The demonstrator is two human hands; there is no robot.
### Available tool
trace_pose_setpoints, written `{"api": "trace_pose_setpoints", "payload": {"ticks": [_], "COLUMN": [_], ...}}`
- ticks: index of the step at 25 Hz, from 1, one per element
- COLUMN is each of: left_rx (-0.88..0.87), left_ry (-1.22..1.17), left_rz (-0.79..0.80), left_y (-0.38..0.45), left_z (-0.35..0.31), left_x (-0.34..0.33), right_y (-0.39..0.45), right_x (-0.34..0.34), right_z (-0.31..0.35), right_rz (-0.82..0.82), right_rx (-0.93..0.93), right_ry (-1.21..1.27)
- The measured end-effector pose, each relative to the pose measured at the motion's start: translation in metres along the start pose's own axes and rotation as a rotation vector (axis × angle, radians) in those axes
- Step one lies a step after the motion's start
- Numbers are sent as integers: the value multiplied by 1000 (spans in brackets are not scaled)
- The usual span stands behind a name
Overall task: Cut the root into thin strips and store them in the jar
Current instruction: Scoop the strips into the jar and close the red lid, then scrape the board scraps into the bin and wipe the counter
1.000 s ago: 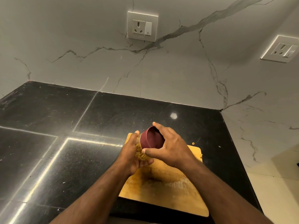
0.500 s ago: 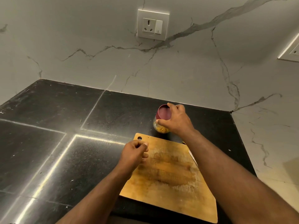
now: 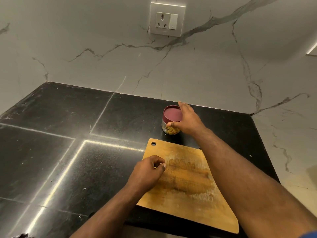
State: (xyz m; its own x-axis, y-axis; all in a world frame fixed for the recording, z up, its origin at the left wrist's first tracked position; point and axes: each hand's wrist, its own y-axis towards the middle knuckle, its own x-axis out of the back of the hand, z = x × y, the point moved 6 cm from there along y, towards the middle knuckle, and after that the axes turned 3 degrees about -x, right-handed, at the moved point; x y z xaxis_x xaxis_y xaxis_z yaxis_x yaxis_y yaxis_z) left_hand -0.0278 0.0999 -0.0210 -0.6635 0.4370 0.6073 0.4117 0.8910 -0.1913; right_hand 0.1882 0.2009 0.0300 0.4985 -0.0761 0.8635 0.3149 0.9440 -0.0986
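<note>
Two hands are in view over a black stone surface [image 3: 51, 152]. A small glass jar [image 3: 171, 130] stands upright, its axis vertical, on the surface just beyond the far edge of a wooden cutting board [image 3: 188, 182], near the marble wall [image 3: 103, 57]. Its maroon lid [image 3: 172, 114] is on, facing up, and yellowish strips [image 3: 172, 130] show through the glass in the lower part. The right hand [image 3: 188, 120] grips the jar from its right side, thumb curled against the front just under the lid and fingers reaching round the back. The left hand [image 3: 147, 172] hovers over the board's near-left part with its fingers curled in, thumb against fingertips; whether it pinches anything cannot be told. A wall socket [image 3: 167, 19] sits above.
</note>
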Motion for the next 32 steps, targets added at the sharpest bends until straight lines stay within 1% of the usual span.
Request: {"api": "trace_pose_setpoints", "payload": {"ticks": [3,5,6,9,11,14,17,21,24,25,26,28,30,32], "left_rx": [-34,-80,-104,-140,-138,-87,-35,74,126,168,216,327,408,451], "left_ry": [55,113,135,174,237,335,348,195,43,-15,-78,-206,-363,-536], "left_rz": [40,71,77,40,-21,-54,-70,-72,-129,-140,-150,-250,-260,-230], "left_y": [-2,-5,-6,-9,-11,-16,-19,-16,-10,-11,-11,-24,-29,-29], "left_z": [-5,-10,-12,-12,-8,0,7,27,30,34,41,20,35,37], "left_x": [-8,-14,-17,-16,-12,-7,-1,4,12,18,22,-2,5,6], "right_y": [-41,-81,-102,-167,-203,-237,-246,-253,-257,-255,-254,-266,-263,-268], "right_x": [9,13,13,14,12,1,-8,-4,-9,-12,-15,1,-3,0], "right_z": [-18,-41,-58,-121,-153,-169,-168,-171,-169,-164,-160,-196,-194,-188], "right_rz": [-120,-210,-223,-183,-133,-97,-158,-197,-210,-231,-249,-224,-218,-239], "right_rx": [-91,-171,-225,-442,-538,-609,-590,-615,-586,-570,-556,-489,-469,-430], "right_ry": [109,86,36,-156,-271,-250,-201,-29,16,22,29,67,89,94]}}
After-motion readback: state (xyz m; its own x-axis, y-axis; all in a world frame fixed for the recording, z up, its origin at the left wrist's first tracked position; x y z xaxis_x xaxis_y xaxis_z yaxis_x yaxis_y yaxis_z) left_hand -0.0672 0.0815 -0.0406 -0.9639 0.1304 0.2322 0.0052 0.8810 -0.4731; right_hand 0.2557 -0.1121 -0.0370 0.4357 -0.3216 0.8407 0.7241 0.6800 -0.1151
